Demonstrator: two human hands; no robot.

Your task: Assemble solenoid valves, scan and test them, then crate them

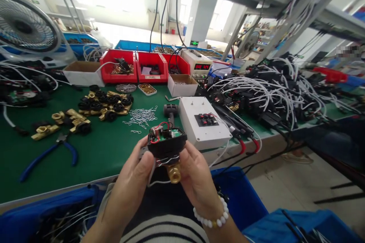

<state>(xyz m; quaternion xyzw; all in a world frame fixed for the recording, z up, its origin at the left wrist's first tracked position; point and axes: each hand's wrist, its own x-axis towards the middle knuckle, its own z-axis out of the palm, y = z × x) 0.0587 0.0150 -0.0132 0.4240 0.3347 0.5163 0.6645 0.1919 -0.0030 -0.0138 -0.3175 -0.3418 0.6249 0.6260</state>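
Observation:
Both hands hold one small assembly [167, 146] just in front of the bench edge: a black housing with a green circuit board and red wires on top, and a brass fitting underneath. My left hand [129, 188] wraps its left side with thumb and fingers closed on it. My right hand [196, 176], with a white bead bracelet on the wrist, grips its right side. A white wire hangs from the assembly.
A white box with red switches [203, 121] sits just beyond. On the green mat [102, 151] lie a pile of brass valves [105, 104], metal clips [141, 116] and blue-handled pliers [48, 155]. Red bins [137, 66], a power supply [198, 64], a fan [25, 26], wired assemblies [273, 91] at right, blue crates [242, 193] below.

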